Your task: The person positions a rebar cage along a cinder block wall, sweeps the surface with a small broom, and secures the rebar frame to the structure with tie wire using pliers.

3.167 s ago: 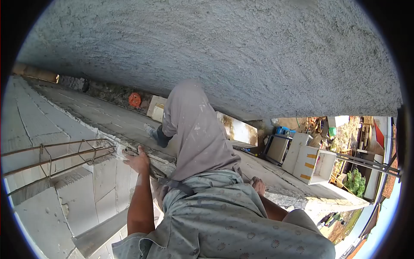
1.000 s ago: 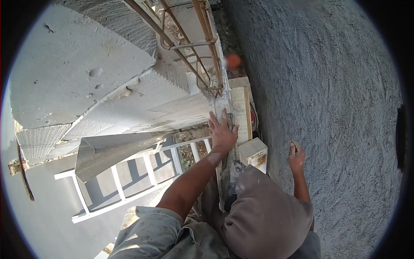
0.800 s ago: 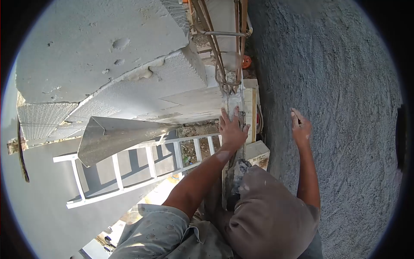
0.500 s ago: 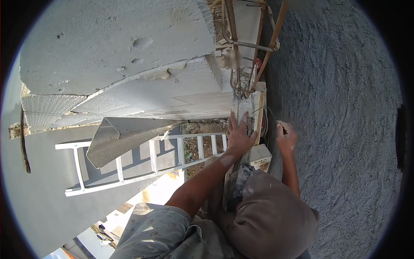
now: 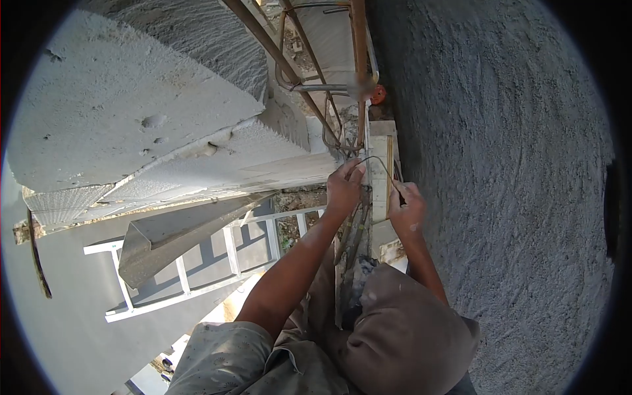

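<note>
A thin, curved wire (image 5: 382, 161) spans the gap between my two hands, above the narrow wall top. My left hand (image 5: 345, 186) pinches one end of it, just below the foot of the rusty rebar cage (image 5: 360, 79). My right hand (image 5: 407, 203) is closed round the other end, near the rough grey wall. Light concrete blocks (image 5: 145, 112) stand to the left of the cage. My bent knee (image 5: 408, 316), in brown cloth, is below my right hand.
A white ladder (image 5: 181, 273) leans at the lower left beside a bent metal sheet (image 5: 164, 240). The rough grey wall (image 5: 513, 184) rises along the right side. An orange object (image 5: 378, 94) and pale boxes (image 5: 380, 178) lie down in the gap.
My left hand has lifted from the wall top, its spread fingers now closed on the wire. My right hand has moved left from the grey wall towards it. The view has turned and shifted.
</note>
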`<state>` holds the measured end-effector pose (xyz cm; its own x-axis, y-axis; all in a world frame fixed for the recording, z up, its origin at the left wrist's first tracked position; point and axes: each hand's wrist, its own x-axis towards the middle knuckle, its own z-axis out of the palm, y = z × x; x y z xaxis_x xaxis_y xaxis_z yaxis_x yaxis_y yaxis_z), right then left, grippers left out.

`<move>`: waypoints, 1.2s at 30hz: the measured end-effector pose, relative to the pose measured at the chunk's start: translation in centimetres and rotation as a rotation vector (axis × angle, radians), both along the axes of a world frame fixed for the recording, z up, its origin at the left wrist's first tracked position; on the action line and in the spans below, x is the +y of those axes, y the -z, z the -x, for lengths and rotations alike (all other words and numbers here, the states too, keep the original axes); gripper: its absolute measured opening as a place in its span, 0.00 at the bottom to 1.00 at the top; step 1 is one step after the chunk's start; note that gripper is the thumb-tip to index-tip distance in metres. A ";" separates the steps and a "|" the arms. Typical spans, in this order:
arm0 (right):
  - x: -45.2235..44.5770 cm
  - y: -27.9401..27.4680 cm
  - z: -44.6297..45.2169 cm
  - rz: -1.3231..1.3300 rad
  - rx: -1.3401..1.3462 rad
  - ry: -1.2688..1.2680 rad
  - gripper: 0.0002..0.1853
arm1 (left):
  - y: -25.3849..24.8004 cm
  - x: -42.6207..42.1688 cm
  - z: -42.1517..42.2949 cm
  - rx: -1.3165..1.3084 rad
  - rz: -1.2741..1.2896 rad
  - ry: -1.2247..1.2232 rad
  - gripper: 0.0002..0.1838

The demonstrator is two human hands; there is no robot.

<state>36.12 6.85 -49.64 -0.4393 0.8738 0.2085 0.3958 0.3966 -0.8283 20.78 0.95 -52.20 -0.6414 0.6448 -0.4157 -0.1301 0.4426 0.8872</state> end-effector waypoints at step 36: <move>-1.9 -1.2 -0.5 0.319 -0.085 -0.286 0.18 | -0.6 -1.1 2.3 -0.123 0.095 -0.034 0.12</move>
<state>36.60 4.92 -48.44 -0.6767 0.7295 -0.0999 0.3796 0.2294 -0.8963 18.51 -0.12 -51.61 -0.6023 0.5781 -0.5505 -0.2516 0.5171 0.8181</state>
